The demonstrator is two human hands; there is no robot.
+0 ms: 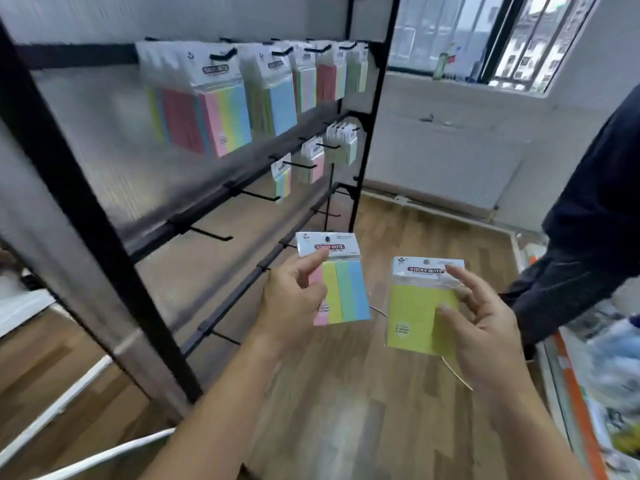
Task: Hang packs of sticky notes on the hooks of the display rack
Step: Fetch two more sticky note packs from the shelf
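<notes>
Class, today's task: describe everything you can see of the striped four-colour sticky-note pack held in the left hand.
The striped four-colour sticky-note pack has a white card header printed STICKY NOTE on red, with a hang hole on top. Below run four upright strips: pink, yellow, green, blue. It is held upright, slightly tilted, hung on nothing. The left hand grips its left side, forefinger reaching the header.
</notes>
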